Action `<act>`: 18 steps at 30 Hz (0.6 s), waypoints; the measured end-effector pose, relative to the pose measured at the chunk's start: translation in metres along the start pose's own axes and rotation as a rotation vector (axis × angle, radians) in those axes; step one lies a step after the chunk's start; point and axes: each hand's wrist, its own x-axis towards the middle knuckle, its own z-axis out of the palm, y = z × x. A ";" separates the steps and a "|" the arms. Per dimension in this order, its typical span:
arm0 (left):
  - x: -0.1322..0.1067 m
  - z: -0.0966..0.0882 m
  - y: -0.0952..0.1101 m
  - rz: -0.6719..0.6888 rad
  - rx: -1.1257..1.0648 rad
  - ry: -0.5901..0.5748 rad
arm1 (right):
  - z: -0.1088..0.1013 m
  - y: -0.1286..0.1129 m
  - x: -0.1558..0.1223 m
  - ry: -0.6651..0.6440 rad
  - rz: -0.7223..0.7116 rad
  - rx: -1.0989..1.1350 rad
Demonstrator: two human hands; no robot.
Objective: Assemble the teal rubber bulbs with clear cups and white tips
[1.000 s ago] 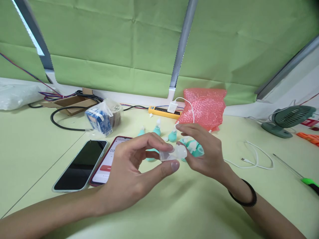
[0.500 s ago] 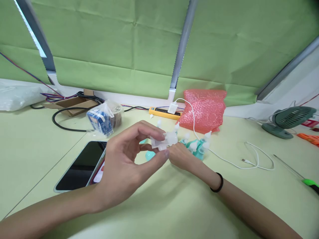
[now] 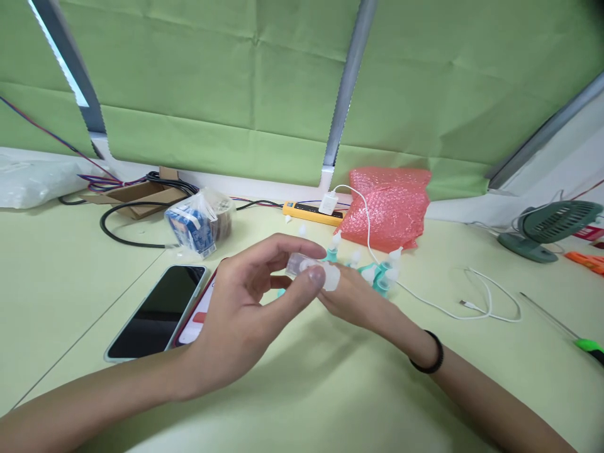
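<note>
Between thumb and fingertips, my left hand pinches a small translucent white plastic piece; a clear end pokes out towards the left. My right hand is just behind and to the right of it, back of the hand towards me. Its fingers are hidden by the left hand and the piece, so what they hold does not show. Past the right hand stand several teal bottle-like parts with white pointed tips. A bit of teal also shows behind the left hand's fingers.
Left of my left hand lie a phone and a second lit phone. Behind are a bagged blue box, a yellow power strip and red bubble wrap. A white cable, screwdriver and green fan are rightward.
The plastic piece has turned in my left hand's fingers, with the thumb now across it. My right hand has shifted slightly right and towards me.
</note>
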 end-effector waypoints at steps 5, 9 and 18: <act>0.001 0.000 -0.001 -0.011 0.002 0.000 | -0.041 0.026 -0.010 0.416 0.117 -0.091; 0.001 0.002 0.000 -0.005 0.017 0.013 | -0.049 0.064 -0.018 0.320 0.370 -0.075; 0.003 0.002 -0.001 0.042 -0.009 0.068 | -0.027 0.107 -0.032 -0.165 0.295 0.060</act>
